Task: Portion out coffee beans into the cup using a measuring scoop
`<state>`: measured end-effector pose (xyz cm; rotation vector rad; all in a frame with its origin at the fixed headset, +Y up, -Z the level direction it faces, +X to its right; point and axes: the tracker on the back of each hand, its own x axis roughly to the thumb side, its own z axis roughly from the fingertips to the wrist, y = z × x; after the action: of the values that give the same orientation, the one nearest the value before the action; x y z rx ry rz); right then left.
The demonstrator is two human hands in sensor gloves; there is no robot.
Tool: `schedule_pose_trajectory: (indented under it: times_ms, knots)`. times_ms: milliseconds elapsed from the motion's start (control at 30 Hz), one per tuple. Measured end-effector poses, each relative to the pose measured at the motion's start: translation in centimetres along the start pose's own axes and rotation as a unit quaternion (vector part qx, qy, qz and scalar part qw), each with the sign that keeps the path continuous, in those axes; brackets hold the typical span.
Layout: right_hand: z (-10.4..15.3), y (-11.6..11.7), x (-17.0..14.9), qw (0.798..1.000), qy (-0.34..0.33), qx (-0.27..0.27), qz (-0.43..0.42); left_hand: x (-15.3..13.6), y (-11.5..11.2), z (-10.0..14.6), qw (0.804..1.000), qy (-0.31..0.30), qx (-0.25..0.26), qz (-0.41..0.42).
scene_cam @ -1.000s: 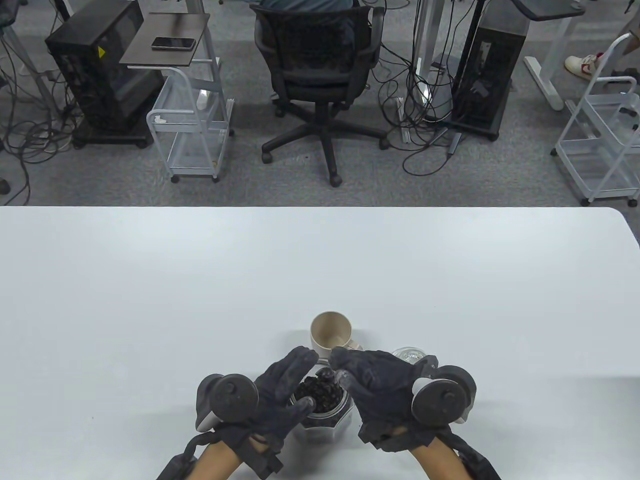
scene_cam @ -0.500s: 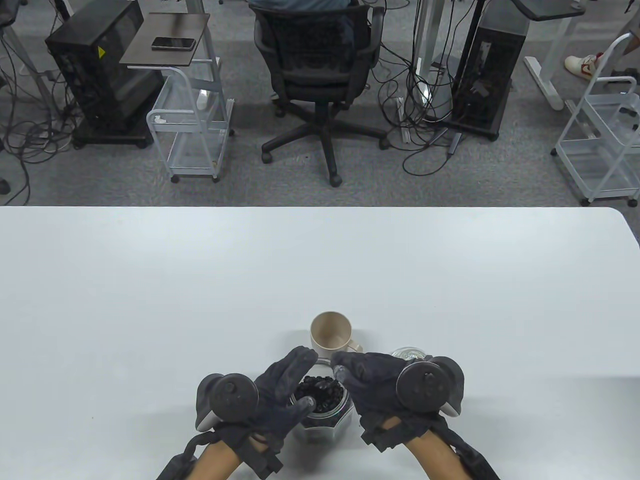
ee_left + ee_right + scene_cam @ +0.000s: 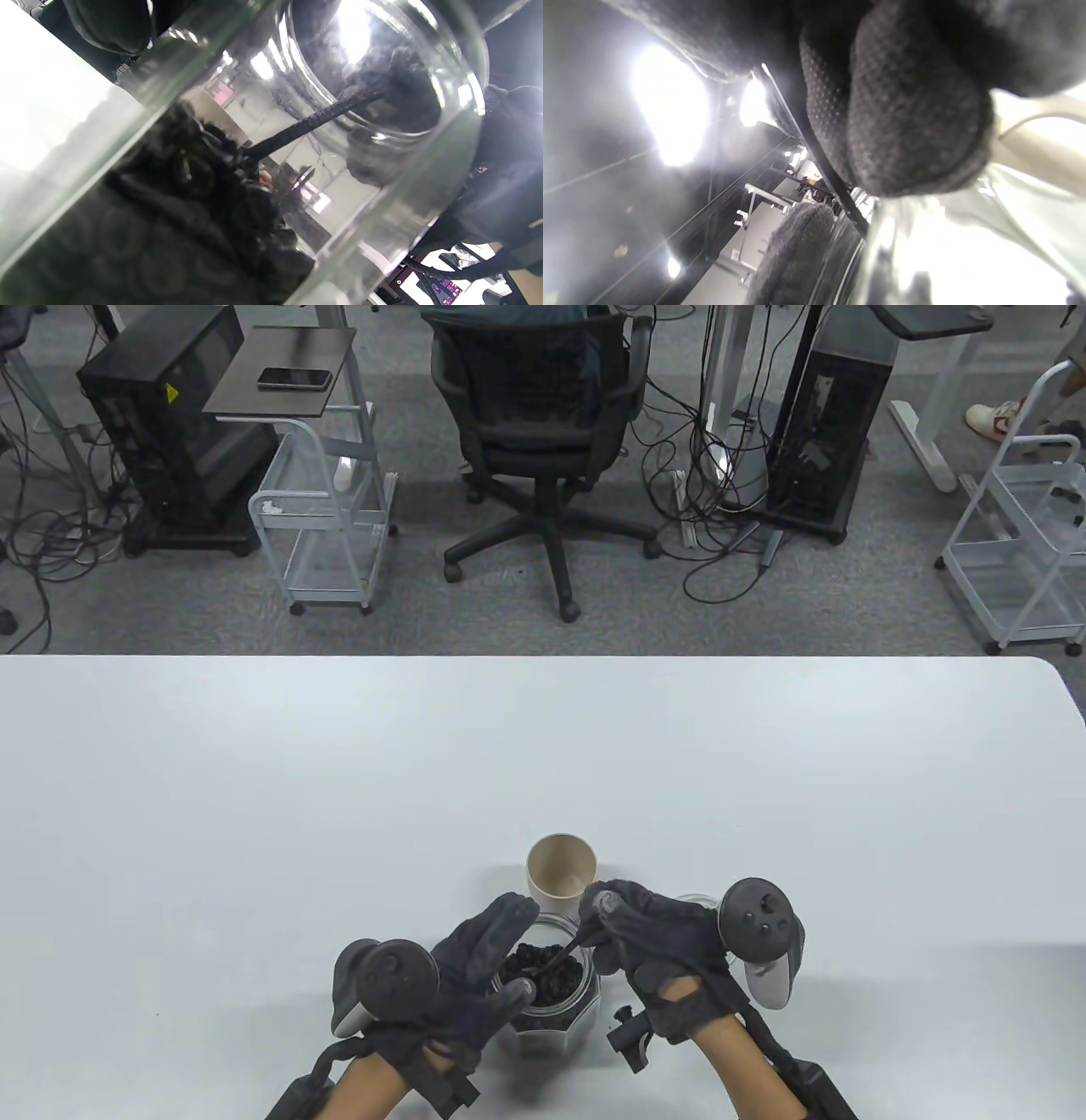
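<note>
Inside jar [image 3: 556, 1018], scoop [image 3: 560, 957] handle slanting up-right toward right hand [image 3: 653, 950]

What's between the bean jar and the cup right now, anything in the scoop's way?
In the table view the jar and cup stand almost against each other. Only the right hand's fingertips, holding the scoop handle, overhang that gap.
</note>
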<state>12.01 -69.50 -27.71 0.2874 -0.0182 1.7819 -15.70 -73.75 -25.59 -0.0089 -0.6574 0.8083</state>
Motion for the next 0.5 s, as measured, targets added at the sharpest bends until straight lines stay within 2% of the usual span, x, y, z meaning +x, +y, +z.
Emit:
schedule_pose_trajectory:
  times_ms: [300,500]
  knots:
    - [0.0,-1.0,-2.5,0.988,0.099,-0.030,-0.111,0.0,0.0,0.0,1.000,0.001,-0.003,0.002]
    - [-0.1,-1.9,-3.3,0.981,0.120,-0.045,-0.147,0.0,0.0,0.0,1.000,0.001,-0.002,0.002]
